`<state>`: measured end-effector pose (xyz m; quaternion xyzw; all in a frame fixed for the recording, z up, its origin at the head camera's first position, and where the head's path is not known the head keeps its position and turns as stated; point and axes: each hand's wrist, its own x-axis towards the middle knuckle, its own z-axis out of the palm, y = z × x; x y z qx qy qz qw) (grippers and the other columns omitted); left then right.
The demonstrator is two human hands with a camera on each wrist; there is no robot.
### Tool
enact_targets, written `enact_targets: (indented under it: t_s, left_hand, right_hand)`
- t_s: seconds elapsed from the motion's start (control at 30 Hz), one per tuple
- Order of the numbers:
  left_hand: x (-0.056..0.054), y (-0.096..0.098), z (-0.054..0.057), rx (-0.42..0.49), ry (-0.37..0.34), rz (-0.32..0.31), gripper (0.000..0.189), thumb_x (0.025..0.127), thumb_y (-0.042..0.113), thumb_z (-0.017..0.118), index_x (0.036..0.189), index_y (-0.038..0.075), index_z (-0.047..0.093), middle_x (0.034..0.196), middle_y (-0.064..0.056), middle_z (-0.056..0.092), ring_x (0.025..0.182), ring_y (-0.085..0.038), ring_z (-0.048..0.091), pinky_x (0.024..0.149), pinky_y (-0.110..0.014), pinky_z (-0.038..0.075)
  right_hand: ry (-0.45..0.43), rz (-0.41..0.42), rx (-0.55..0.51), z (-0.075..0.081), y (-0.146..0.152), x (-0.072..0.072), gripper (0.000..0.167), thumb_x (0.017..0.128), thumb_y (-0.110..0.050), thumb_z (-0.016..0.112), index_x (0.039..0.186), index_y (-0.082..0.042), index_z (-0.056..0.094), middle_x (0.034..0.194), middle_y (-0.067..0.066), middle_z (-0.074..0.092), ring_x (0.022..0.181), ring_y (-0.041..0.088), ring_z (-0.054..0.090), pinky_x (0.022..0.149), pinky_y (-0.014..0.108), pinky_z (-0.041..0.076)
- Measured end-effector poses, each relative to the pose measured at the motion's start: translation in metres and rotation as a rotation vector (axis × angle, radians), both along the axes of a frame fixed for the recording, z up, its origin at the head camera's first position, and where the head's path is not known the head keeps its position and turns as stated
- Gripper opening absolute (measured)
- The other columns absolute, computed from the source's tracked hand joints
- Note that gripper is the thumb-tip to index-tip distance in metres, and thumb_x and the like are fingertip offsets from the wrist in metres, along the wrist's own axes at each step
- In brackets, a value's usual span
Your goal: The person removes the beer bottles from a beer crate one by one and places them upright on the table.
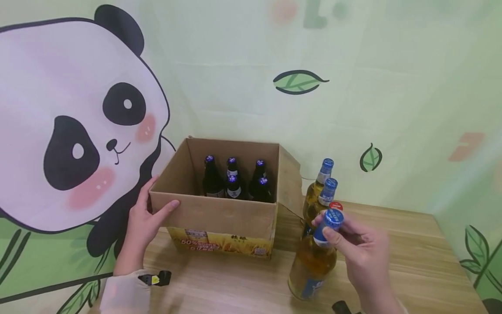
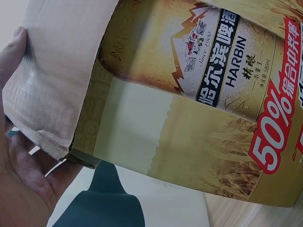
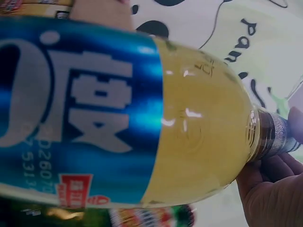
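Note:
My right hand (image 1: 366, 253) grips a clear beer bottle (image 1: 313, 272) by its neck, just under the blue cap. The bottle holds amber liquid and leans, its base at the lower left. In the right wrist view its blue label (image 3: 80, 90) fills the left side, and the fingers wrap the neck. My left hand (image 1: 147, 218) holds the front left corner of an open cardboard box (image 1: 219, 218), thumb over the front wall. Printed beer artwork covers that box's side in the left wrist view. Several dark bottles (image 1: 234, 187) with blue caps stand inside, towards the right.
Behind the held bottle stand two more blue-capped bottles (image 1: 313, 196) and a red-capped one (image 1: 335, 206). The box's right flap (image 1: 290, 181) sticks out towards them. All this is on a wooden table (image 1: 408, 257), with a panda-printed backdrop (image 1: 235, 87) behind it.

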<state>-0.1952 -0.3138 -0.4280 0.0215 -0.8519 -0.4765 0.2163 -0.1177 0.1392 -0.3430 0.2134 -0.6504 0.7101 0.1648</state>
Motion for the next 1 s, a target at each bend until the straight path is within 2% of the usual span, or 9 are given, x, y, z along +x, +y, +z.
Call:
enact_targets:
  t_s: [0.2,0.37,0.77,1.0]
  left_hand:
    - [0.000,0.001,-0.001,0.004,-0.004,-0.005,0.088,0.087,0.046,0.077,0.156,0.047,0.023,0.151,-0.014,0.046,0.128,-0.041,0.051,0.098,-0.068,0.045]
    - [0.001,0.001,-0.001,0.010,-0.004,-0.002,0.088,0.087,0.045,0.078,0.156,0.047,0.024,0.151,-0.013,0.046,0.129,-0.041,0.051,0.098,-0.068,0.045]
    - [0.002,0.000,-0.001,0.013,-0.005,0.009,0.087,0.087,0.044,0.078,0.155,0.050,0.024,0.151,-0.013,0.045,0.129,-0.041,0.050,0.098,-0.068,0.044]
    - [0.002,0.000,0.000,0.016,-0.004,0.004,0.087,0.087,0.044,0.078,0.155,0.051,0.024,0.152,-0.013,0.045,0.130,-0.041,0.050,0.098,-0.068,0.044]
  right_hand:
    - [-0.034,-0.041,-0.001,-0.027,0.007,-0.001,0.032,0.087,0.017,0.067,0.118,0.021,0.062,0.104,0.015,0.075,0.098,0.024,0.073,0.090,0.033,0.056]
    - [-0.060,-0.059,0.003,-0.043,0.009,-0.003,0.032,0.085,0.018,0.067,0.117,0.022,0.061,0.102,0.013,0.076,0.097,0.023,0.073,0.089,0.033,0.057]
    - [-0.079,-0.092,0.000,-0.065,0.014,-0.006,0.030,0.084,0.019,0.067,0.113,0.022,0.062,0.101,0.014,0.075,0.097,0.022,0.073,0.088,0.031,0.057]
    - [-0.079,-0.094,0.002,-0.071,0.017,-0.007,0.031,0.083,0.020,0.068,0.113,0.022,0.062,0.101,0.012,0.076,0.098,0.021,0.073,0.089,0.031,0.057]
